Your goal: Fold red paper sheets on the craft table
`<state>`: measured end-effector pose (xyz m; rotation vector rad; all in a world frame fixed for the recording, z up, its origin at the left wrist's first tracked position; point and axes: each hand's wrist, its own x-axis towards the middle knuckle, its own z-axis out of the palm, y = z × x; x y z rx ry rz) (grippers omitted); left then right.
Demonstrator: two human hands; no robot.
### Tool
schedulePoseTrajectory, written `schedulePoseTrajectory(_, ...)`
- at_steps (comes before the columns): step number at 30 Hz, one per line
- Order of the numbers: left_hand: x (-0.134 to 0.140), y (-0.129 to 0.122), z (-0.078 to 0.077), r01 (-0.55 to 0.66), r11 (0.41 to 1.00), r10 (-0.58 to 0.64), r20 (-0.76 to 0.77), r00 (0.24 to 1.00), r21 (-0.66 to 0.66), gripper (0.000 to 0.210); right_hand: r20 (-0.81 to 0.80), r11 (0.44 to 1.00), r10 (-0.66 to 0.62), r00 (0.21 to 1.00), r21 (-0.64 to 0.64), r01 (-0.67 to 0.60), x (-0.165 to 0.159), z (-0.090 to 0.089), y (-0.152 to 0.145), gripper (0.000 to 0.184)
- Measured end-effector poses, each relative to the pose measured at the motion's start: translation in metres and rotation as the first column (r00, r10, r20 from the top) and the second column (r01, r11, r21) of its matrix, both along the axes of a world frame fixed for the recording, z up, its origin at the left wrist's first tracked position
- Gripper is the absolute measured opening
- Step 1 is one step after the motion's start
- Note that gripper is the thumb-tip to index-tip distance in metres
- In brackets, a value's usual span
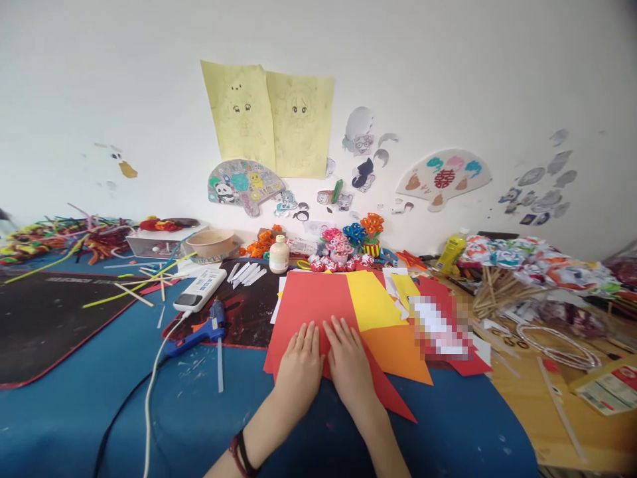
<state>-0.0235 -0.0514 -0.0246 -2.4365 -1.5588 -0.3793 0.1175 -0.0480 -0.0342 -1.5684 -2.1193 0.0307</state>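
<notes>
Both hands lie flat on a red sheet of paper (313, 299) near the middle of the table. My left hand (302, 358) rests on its lower left part, fingers stretched out. Beside it, my right hand (348, 358) presses on the same sheet with its fingers extended. Under the red sheet and to its right, a yellow sheet (375, 302) and an orange sheet (401, 352) stick out. More red paper shows below, with a corner pointing to the lower right. What lies under my palms is hidden.
A blue glue gun (199, 332) with its cord and a white power strip (200, 290) sit left. Behind the paper stand a cream bottle (279, 255) and pipe-cleaner flowers (338, 244). Wrapped sweets on sticks (537, 262) lie right. A blue cloth (199, 425) covers the table.
</notes>
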Motion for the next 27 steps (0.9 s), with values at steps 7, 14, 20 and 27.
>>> schedulePoseTrajectory(7,-0.003,-0.007,-0.001,0.002,0.999,-0.005,0.079,0.997,0.035,0.044,0.136,0.979,0.197,0.971,-0.082,-0.187,0.008,0.018,0.013,0.057)
schedulePoseTrajectory(14,-0.043,-0.033,0.008,-0.158,0.987,0.156,0.105,0.982,0.015,0.042,0.148,0.995,-0.052,0.988,-0.071,0.063,0.036,0.011,0.012,0.051)
schedulePoseTrajectory(20,-0.049,-0.04,0.027,-0.257,0.966,0.258,0.034,0.965,-0.031,0.028,0.232,0.999,-0.034,0.972,-0.021,0.04,0.034,0.014,0.017,0.052)
schedulePoseTrajectory(27,-0.056,0.007,0.05,-0.219,0.954,0.234,0.051,0.971,-0.203,0.016,0.301,0.99,0.137,0.944,-0.053,-0.127,0.041,0.028,0.021,0.053)
